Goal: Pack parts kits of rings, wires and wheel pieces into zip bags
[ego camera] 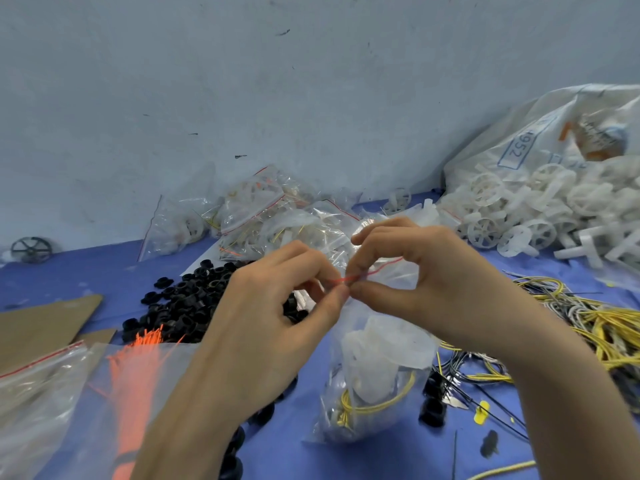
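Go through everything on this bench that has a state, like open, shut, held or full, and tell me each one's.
zip bag: filled, upright, pinched at its red strip; sealed or not, cannot tell.
left hand: pinching the strip.
right hand: pinching the strip.
white sack: open, wheel pieces spilling out.
packed bags: filled, piled up.
black rings: loose heap.
yellow wires: loose tangle.

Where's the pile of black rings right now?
Head view, left of centre: the black rings lie heaped on the blue table, just beyond the left hand, right of the cardboard.
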Tool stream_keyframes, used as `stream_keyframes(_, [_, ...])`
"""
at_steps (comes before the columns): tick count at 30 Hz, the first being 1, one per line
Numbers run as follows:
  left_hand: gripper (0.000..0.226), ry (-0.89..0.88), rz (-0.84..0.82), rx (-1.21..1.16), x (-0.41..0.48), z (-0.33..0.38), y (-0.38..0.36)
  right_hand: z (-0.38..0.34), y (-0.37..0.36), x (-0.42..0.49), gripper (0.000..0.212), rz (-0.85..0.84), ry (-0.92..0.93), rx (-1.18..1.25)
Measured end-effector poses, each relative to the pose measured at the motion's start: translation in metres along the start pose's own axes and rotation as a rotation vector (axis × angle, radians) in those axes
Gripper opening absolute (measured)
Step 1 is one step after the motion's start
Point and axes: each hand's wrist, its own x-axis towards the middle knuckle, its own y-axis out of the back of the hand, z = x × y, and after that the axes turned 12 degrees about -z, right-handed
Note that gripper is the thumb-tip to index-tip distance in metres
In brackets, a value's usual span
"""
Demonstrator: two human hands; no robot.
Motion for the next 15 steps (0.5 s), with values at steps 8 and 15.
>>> stream_keyframes(8, [0.010, -0.038, -0.017, 0.052, 0.0013, 0.0026, 0.0002, -0.0009, 0.0010, -0.0038, 0.016, -0.026, 0.011, -0.026])
stream_keyframes(15, [0.011, -0.039, -0.020, 0.057, -0.0004, 0.0037, 0.0027, -0.0003, 0.0050, -0.0058, 0.010, -0.042, 0.006, -0.026])
